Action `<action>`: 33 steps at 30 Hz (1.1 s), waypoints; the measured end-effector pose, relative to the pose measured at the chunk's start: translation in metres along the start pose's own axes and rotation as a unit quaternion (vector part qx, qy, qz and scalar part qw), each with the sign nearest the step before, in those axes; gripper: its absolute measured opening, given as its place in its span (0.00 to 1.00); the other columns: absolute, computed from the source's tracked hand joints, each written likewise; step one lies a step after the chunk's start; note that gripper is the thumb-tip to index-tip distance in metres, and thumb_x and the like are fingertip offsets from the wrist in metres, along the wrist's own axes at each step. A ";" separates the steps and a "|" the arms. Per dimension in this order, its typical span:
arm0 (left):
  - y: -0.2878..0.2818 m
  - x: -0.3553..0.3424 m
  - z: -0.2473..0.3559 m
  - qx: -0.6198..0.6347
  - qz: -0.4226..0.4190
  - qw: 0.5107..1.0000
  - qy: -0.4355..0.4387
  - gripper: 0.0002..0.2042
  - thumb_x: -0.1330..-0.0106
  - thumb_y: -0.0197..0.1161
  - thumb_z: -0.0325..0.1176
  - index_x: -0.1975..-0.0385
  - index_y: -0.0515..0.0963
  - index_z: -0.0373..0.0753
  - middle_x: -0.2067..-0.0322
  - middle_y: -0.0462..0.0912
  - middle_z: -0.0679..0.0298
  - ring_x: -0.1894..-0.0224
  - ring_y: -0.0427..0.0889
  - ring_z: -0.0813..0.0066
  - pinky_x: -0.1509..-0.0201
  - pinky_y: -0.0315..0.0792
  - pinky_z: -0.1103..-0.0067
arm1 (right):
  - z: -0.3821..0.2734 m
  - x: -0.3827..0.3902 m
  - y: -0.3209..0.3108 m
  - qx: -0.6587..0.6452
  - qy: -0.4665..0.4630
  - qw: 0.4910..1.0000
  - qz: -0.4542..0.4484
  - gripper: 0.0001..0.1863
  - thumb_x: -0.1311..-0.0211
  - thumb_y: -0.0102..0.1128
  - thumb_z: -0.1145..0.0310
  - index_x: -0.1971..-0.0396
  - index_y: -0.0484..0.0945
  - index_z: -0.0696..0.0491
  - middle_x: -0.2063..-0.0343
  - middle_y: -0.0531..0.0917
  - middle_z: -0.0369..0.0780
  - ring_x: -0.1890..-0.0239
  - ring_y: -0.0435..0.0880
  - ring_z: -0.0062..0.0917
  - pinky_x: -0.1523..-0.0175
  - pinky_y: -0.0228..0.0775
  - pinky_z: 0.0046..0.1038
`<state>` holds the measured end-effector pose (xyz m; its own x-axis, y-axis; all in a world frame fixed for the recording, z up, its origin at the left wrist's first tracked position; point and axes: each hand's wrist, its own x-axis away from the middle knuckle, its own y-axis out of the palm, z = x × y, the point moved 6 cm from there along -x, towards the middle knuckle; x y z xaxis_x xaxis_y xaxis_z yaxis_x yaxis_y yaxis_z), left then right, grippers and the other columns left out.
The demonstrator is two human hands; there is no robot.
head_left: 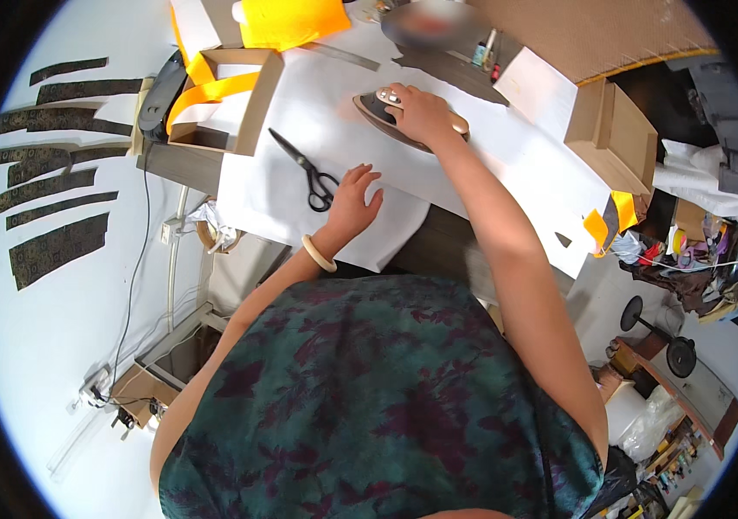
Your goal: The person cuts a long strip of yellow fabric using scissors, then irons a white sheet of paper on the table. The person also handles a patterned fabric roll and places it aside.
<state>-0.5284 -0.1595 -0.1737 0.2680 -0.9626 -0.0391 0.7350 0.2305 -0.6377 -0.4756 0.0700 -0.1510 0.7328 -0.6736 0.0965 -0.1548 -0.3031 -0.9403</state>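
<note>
My right hand (422, 114) is wrapped round the handle of a brown and dark clothes iron (375, 110). The iron rests flat on a large white sheet (317, 95) spread over the dark table; whether the sheet is paper or cloth I cannot tell. My left hand (355, 206) has its fingers apart and holds nothing, hovering over or resting at the near part of the sheet. Just left of it lies a pair of black scissors (307, 167), blades pointing away to the far left. A pale bangle (318, 254) circles my left wrist.
An open cardboard tray (266, 99) with orange strips stands at the left, below orange material (291, 21). A metal ruler (339, 55) lies behind. A cardboard box (613, 130), orange and dark scraps (611, 222) and small bottles (483, 52) are farther right. Dark patterned strips hang on the left wall.
</note>
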 end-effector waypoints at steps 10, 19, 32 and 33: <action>-0.144 0.023 -0.073 0.024 0.037 0.999 -0.018 0.13 0.35 0.68 0.29 0.51 0.83 0.36 0.44 0.84 0.51 0.41 0.80 0.48 0.37 0.76 0.63 | -0.063 -0.048 0.009 0.003 0.003 1.000 -0.023 0.24 0.29 0.62 0.54 0.37 0.73 0.43 0.49 0.85 0.44 0.49 0.86 0.45 0.46 0.78 0.47; -0.157 0.014 -0.087 0.086 0.050 0.995 -0.026 0.13 0.34 0.67 0.29 0.51 0.83 0.35 0.49 0.85 0.51 0.51 0.84 0.49 0.47 0.78 0.64 | -0.080 -0.053 0.006 0.016 0.073 0.997 -0.034 0.25 0.26 0.57 0.52 0.39 0.70 0.52 0.52 0.86 0.54 0.55 0.88 0.51 0.49 0.80 0.50; -0.127 -0.015 -0.093 0.139 0.020 0.989 -0.048 0.11 0.35 0.67 0.28 0.54 0.84 0.35 0.58 0.86 0.53 0.62 0.85 0.59 0.63 0.77 0.69 | -0.098 -0.043 0.038 -0.137 0.262 0.955 0.038 0.25 0.31 0.58 0.57 0.47 0.66 0.62 0.64 0.87 0.60 0.59 0.88 0.56 0.49 0.81 0.52; -0.122 -0.021 -0.095 0.139 0.023 0.989 -0.045 0.11 0.35 0.68 0.28 0.54 0.84 0.35 0.58 0.86 0.53 0.62 0.86 0.59 0.63 0.78 0.69 | -0.097 -0.043 0.039 -0.139 0.260 0.955 0.042 0.25 0.30 0.58 0.56 0.47 0.67 0.62 0.64 0.87 0.61 0.59 0.88 0.57 0.51 0.81 0.52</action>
<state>-0.6830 -0.1809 -0.1678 0.3493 -0.9369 0.0132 0.8603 0.3151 -0.4009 -0.5778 0.0213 -0.1604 0.2937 -0.9248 0.2418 -0.4206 -0.3522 -0.8361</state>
